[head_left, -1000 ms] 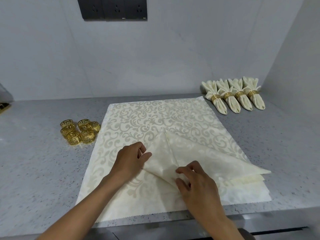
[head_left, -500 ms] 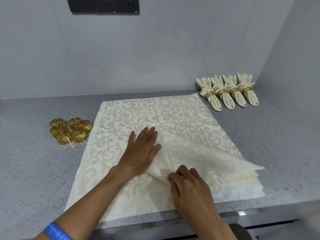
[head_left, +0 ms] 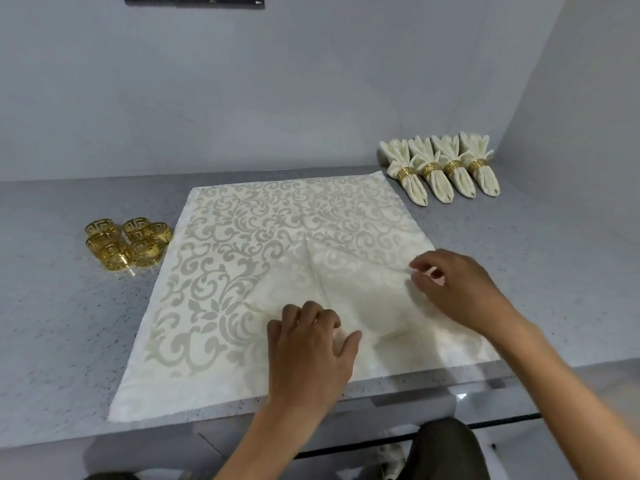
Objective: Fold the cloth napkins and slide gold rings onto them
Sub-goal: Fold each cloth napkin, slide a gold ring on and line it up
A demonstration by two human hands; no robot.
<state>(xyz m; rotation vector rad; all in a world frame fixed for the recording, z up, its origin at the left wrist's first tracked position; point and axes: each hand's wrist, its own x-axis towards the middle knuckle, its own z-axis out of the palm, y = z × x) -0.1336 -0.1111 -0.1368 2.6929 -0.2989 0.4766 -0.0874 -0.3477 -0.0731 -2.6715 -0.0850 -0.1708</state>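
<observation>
A cream napkin (head_left: 259,237) with a scroll pattern lies flat on the grey counter (head_left: 52,323), and its right part is folded over into a plain triangular flap with a crease down the middle. My left hand (head_left: 308,344) rests on the flap's lower left end, fingers curled onto the cloth. At the flap's upper right edge, my right hand (head_left: 457,289) pinches the cloth between thumb and fingers. Several loose gold rings (head_left: 128,244) lie in a cluster just left of the napkin.
Several folded napkins with gold rings on them (head_left: 440,171) lie in a row at the back right, by the corner of the walls. The napkin's near edge reaches the counter's front edge (head_left: 450,386). A dark panel is mounted high on the back wall.
My right hand moved from the flap's near end up and right to its far edge. My left hand came back from lying flat on the flap's left side to its near end, fingers now curled.
</observation>
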